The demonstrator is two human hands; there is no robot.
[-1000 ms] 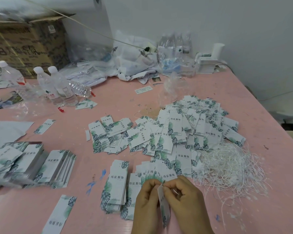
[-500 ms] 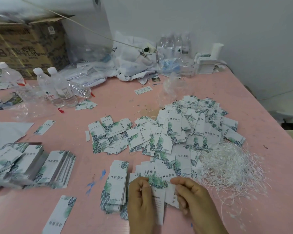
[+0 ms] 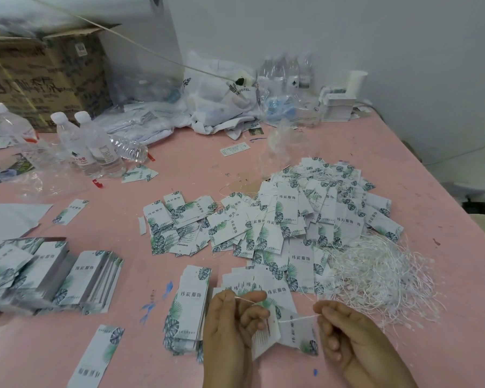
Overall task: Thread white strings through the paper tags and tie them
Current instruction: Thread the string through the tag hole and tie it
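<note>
Two hands work low over the pink bench [image 3: 263, 152]: the left hand [image 3: 230, 329] pinches one string [image 3: 300, 318] end, the right hand [image 3: 353, 340] pinches the other, pulling it taut through a tag [image 3: 265, 336] hanging between them, near the loose strings [image 3: 381, 278].

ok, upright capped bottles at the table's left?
3: one at the far-left edge, two side by side right of it. More may hide in wrap behind.

Two bare hands, the left hand [image 3: 230, 326] and the right hand [image 3: 356, 343], are seen; no sleeves, gloves or rings are worn.
</note>
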